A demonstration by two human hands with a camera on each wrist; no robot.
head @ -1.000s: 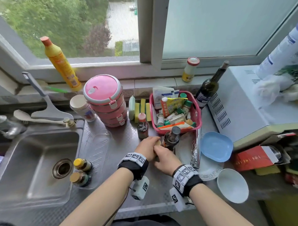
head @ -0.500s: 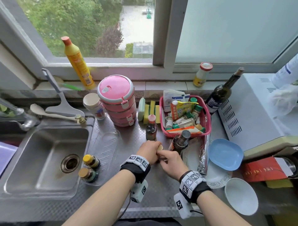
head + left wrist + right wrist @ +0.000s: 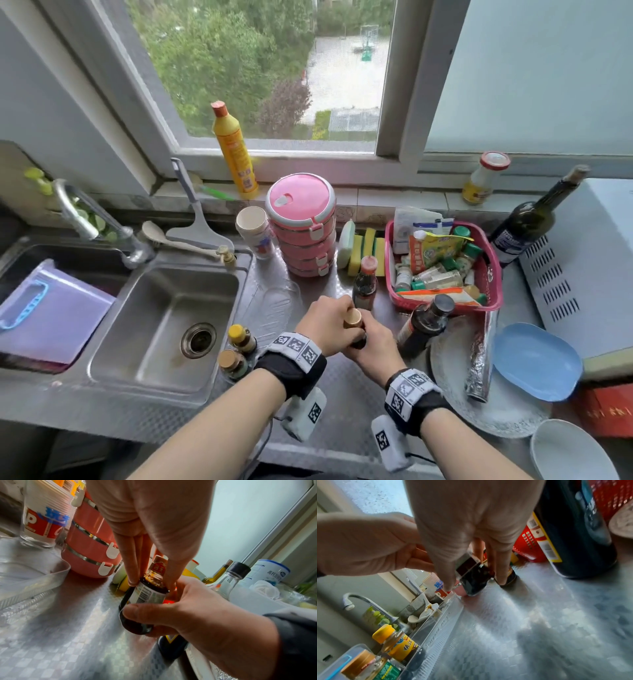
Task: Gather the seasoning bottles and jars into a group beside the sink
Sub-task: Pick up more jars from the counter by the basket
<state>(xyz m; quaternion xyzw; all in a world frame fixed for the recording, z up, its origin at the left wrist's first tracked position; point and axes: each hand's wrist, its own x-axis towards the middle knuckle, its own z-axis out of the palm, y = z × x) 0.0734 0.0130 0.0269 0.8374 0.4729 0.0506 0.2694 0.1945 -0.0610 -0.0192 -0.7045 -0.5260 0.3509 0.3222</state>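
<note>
A small dark bottle with a gold cap is held tilted just above the steel counter by both hands. My left hand pinches its neck from above. My right hand grips its lower body. A yellow-capped bottle and a brown-capped jar stand in a clear tray beside the sink. A red-capped bottle and a black-capped dark bottle stand close to my hands. The pink basket holds several small seasoning jars.
A pink stacked lunchbox and a stack of cups stand behind the tray. To the right are a foil roll, a blue dish, a white bowl, a wine bottle and a white appliance.
Both hands have shifted a little left with the small bottle, away from the black-capped bottle. Its gold cap now shows between them. The head view has swung left.
</note>
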